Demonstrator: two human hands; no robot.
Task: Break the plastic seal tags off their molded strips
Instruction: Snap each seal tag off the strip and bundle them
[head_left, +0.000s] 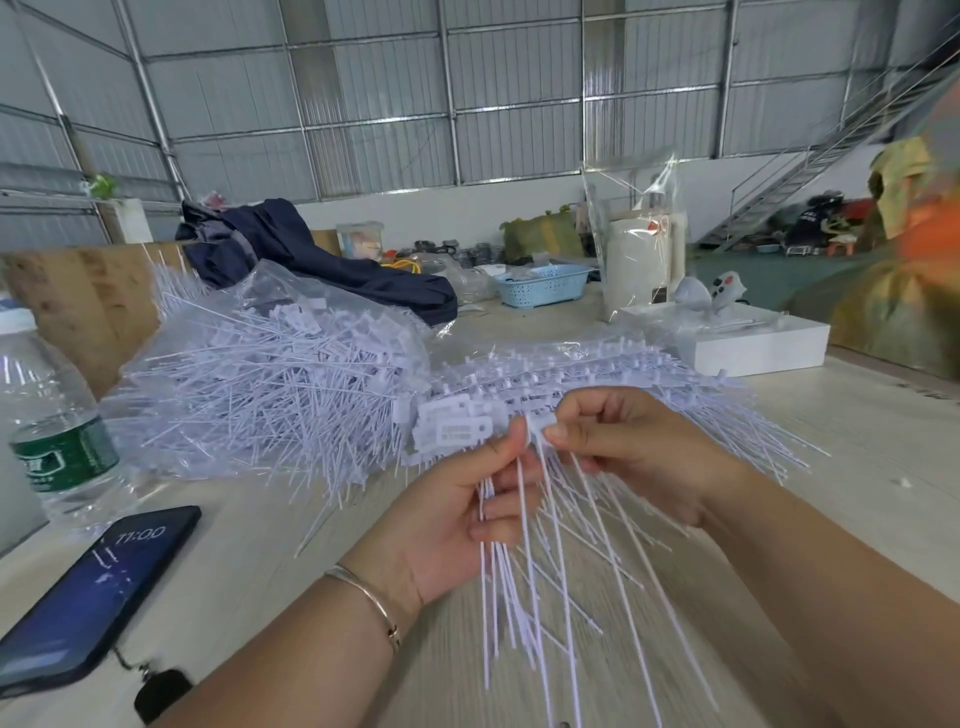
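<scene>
- A clear water bottle (49, 431) with a green label stands at the far left of the pale wooden table (249, 582).
- A dark phone (96, 597) lies just in front of the bottle, its screen lit and showing 11:00.
- Behind them a big loose pile of white seal tags (270, 395) spills out of a clear plastic bag (332, 296), thin tails pointing every way.
- A dark blue cloth (311, 254) lies bunched up behind the pile.
- The left hand (467, 514), with a thin bangle (371, 603) on its wrist, is curled round a bundle of loose tags (519, 571); their long tails hang down towards the near edge of the table and their flat heads stick out above the thumb.
- The right hand (618, 447) sits just beside the left, nearly touching it, and pinches the head of one tag between thumb and forefinger.
- That tag belongs to the molded strips (597, 364), which lie in a fanned stack on the table just behind and under the right hand.
- Further back sit a light blue basket (540, 283) and a white jar (636, 265) wrapped in clear film.
- A flat white box (753, 343) lies at the right behind the strips.
</scene>
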